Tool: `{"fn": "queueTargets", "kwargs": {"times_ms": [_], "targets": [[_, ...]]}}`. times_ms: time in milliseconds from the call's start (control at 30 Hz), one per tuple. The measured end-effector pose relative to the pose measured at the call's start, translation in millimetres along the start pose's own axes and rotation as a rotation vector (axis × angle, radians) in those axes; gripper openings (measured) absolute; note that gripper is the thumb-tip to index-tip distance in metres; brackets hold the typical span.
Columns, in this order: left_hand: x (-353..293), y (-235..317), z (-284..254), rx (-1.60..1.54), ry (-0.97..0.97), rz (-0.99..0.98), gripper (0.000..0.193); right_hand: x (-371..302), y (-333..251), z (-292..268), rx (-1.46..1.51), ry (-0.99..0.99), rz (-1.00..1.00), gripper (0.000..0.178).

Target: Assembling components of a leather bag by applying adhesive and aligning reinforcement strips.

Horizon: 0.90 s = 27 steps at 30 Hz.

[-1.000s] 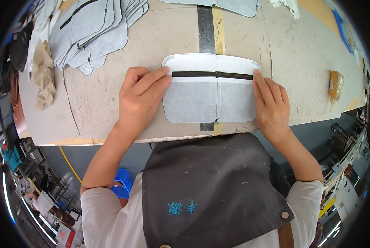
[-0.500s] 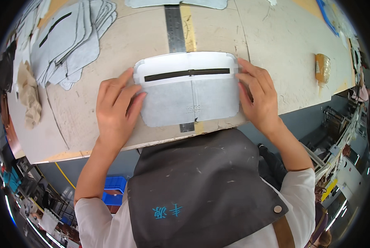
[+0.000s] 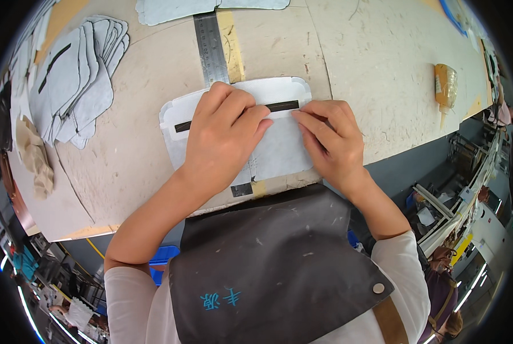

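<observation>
A light grey panel [image 3: 288, 140], round-cornered, with a white band across its upper part, lies near the table's front edge. In the band runs a narrow dark strip [image 3: 283, 106], which looks like a zipper in a slot. My left hand [image 3: 221, 135] reaches across the panel, fingers curled, thumb and forefinger closed together at the strip right of its middle. At the strip's right end, my right hand [image 3: 333, 137] has its thumb and fingers pinched together. What either fingertip pinch holds is too small to see. The left hand hides the strip's middle.
A steel ruler [image 3: 211, 51] and a yellowish tape strip [image 3: 232, 46] run under the panel. Stacked grey panels [image 3: 67, 74] lie at the left beside crumpled tan material [image 3: 33, 152]. More grey panels [image 3: 176, 10] lie at the far edge. An amber bottle [image 3: 445, 86] lies at the right.
Both hands have left the panel's side edges and come inward onto the dark strip, their fingers closing. The panel now sits slightly tilted, its right end higher. The view has shifted a little.
</observation>
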State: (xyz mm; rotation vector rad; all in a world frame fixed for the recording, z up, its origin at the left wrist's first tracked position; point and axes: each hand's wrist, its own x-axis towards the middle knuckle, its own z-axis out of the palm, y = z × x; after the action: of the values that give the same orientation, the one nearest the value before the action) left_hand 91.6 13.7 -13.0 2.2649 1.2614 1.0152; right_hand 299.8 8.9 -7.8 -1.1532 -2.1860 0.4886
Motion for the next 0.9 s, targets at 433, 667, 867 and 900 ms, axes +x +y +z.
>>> {"fn": "queueTargets", "kwargs": {"times_ms": [433, 667, 867, 900], "targets": [[-2.6, -1.9, 9.3, 0.042, 0.066, 0.052, 0.022, 5.0, -4.4, 3.5, -0.115, -0.033, -0.106, 0.036], [-12.2, -3.8, -12.6, 0.035, 0.09, -0.077, 0.021, 14.3, -8.0, 9.8, -0.046, -0.034, -0.054, 0.017], [-48.2, -19.2, -54.9, 0.112, 0.078, -0.236, 0.018, 21.0, -16.8, 10.4, 0.048, -0.043, 0.196, 0.024], [-51.7, -19.6, -58.8, 0.109, 0.073, -0.274, 0.017, 22.9, -19.2, 10.9, 0.072, -0.052, 0.204, 0.027]]}}
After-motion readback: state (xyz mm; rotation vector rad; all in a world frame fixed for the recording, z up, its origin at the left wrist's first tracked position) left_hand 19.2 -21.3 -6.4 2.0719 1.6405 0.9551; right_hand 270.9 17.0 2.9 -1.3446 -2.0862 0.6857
